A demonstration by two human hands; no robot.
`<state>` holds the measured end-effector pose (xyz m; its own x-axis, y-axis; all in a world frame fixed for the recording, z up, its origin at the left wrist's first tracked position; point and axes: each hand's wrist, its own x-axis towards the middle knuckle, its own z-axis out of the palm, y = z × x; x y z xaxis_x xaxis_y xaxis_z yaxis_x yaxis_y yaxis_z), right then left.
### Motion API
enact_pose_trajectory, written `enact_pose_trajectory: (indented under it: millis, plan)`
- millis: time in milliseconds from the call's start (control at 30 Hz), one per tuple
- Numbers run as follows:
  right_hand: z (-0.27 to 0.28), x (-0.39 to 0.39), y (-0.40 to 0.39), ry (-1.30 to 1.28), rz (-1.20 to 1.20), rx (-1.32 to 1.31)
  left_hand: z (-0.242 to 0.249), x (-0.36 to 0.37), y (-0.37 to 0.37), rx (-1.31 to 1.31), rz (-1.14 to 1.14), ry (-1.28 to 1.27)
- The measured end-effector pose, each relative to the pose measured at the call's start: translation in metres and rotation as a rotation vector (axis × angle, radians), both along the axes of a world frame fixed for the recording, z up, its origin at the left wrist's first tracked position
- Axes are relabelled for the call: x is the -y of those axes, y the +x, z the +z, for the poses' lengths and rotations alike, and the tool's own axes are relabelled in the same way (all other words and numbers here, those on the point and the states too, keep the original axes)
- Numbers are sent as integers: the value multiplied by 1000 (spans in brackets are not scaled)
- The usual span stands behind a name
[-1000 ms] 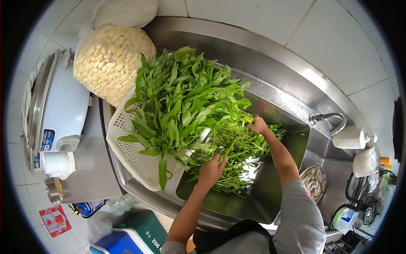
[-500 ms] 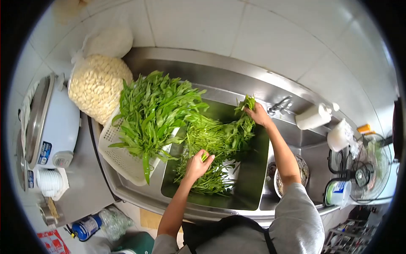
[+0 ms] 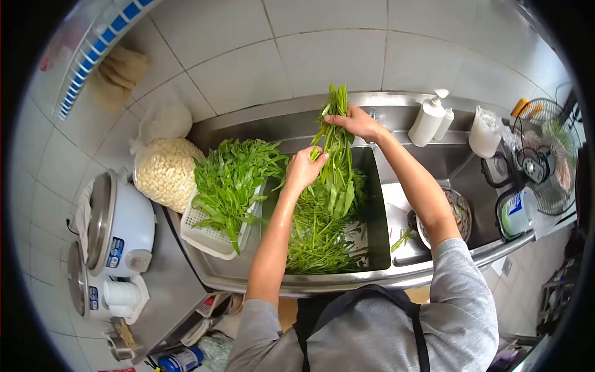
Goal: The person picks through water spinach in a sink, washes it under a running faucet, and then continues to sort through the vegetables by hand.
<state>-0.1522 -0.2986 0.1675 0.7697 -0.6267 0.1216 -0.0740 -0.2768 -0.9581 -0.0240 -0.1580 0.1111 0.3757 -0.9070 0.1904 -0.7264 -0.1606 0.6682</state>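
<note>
My right hand [image 3: 356, 123] grips a bunch of water spinach [image 3: 338, 180] close to its cut stem ends, raised at the back of the sink basin [image 3: 377, 248]. Its leaves hang down over the basin. Just left of the bunch, my left hand [image 3: 304, 168] is closed around a few green stems that poke out past the thumb. More loose water spinach [image 3: 313, 242] lies in the basin below both hands. To the left, a white perforated basket [image 3: 214, 245] is heaped with leafy water spinach [image 3: 235, 173].
A bag of pale peeled cloves or nuts [image 3: 166, 173] stands behind the basket. Rice cookers [image 3: 127, 217] are at the left. Right of the basin are a bowl [image 3: 466, 217], a pump bottle [image 3: 427, 121] and a fan [image 3: 539, 161].
My right hand has lifted the bunch up and leftward out of the basin. My left hand has moved up beside it, still closed on stems. The camera view has shifted.
</note>
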Motion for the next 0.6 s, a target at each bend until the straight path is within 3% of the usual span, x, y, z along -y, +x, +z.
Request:
enact_pose_trajectory:
  millis: [167, 300, 367, 500, 600]
  plan:
    - [-9, -4, -20, 92, 120, 60, 15, -13, 6, -182, -188, 102]
    - [-4, -15, -34, 104, 178, -51, 8, -20, 26, -110, -412, 5]
    - [-11, -12, -35, 81, 185, -127, 39, -36, 9, -232, -304, 326]
    - [-19, -15, -36, 91, 156, -198, 30, -40, 9, -575, -384, 426]
    - [-25, -18, -34, 103, 205, -196, 20, -42, 10, -666, -393, 444]
